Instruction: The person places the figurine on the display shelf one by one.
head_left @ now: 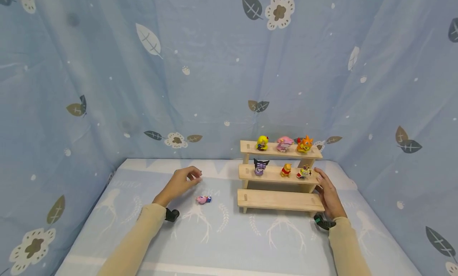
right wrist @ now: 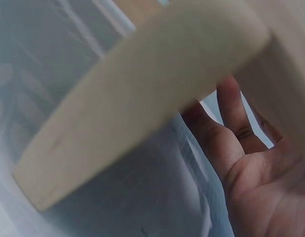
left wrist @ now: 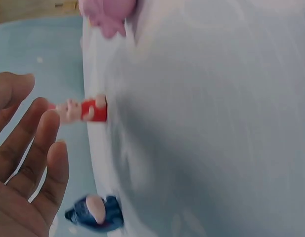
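Note:
My left hand [head_left: 180,184] hovers over the table with fingers loosely bent and nothing in its grasp. Just beyond its fingers, a small pink-and-blue figurine [head_left: 203,199] lies on the cloth. In the left wrist view, a pig figurine in red [left wrist: 85,109], a dark blue figurine [left wrist: 98,213] and a cut-off pinkish-purple figurine [left wrist: 110,12] appear near the left hand [left wrist: 31,153]. My right hand [head_left: 330,196] holds the right end of a three-tier wooden display shelf [head_left: 280,200]. In the right wrist view, the wood [right wrist: 142,94] hides part of the fingers.
On the top tier stand a yellow-haired figurine [head_left: 262,143], a pink one [head_left: 284,144] and an orange one [head_left: 305,144]. The middle tier bears a black-and-purple figurine [head_left: 260,168], a bear in red [head_left: 286,170] and a yellow-red-white figurine [head_left: 303,172]. A patterned curtain [head_left: 214,69] surrounds the table [head_left: 229,244].

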### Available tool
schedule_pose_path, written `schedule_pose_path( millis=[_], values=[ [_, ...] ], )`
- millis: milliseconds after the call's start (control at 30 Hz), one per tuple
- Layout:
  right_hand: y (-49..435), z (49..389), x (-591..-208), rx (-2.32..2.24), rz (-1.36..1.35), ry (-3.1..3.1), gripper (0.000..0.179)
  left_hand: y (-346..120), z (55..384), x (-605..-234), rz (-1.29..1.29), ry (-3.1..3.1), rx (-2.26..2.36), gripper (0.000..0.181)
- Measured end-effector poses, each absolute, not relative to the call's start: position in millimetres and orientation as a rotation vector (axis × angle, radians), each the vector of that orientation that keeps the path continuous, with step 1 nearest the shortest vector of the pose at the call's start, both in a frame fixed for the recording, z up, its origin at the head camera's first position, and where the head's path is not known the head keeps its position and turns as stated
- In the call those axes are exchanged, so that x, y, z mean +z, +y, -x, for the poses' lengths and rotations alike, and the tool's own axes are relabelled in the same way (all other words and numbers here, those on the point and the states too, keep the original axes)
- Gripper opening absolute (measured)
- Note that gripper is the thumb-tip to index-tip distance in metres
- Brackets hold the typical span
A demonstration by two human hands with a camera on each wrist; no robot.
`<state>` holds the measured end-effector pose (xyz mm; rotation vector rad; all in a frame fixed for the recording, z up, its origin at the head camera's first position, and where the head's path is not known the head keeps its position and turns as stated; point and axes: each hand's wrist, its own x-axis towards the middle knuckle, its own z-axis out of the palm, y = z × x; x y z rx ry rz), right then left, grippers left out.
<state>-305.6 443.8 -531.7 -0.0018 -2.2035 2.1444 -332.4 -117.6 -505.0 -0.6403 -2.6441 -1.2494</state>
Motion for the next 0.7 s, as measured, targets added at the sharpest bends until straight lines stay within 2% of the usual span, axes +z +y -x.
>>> schedule_pose_path(
  millis=[333,700],
  values=[
    [442,305,-530,2.145,-0.031,-2.212,0.067,-150,336,-507,0.407,-2.595,-1.197,0.016],
    [443,305,-530,2.150,-0.039,-2.206,0.066,-170,346,-514,0.167,-2.690,-1.134,0.042]
  ],
)
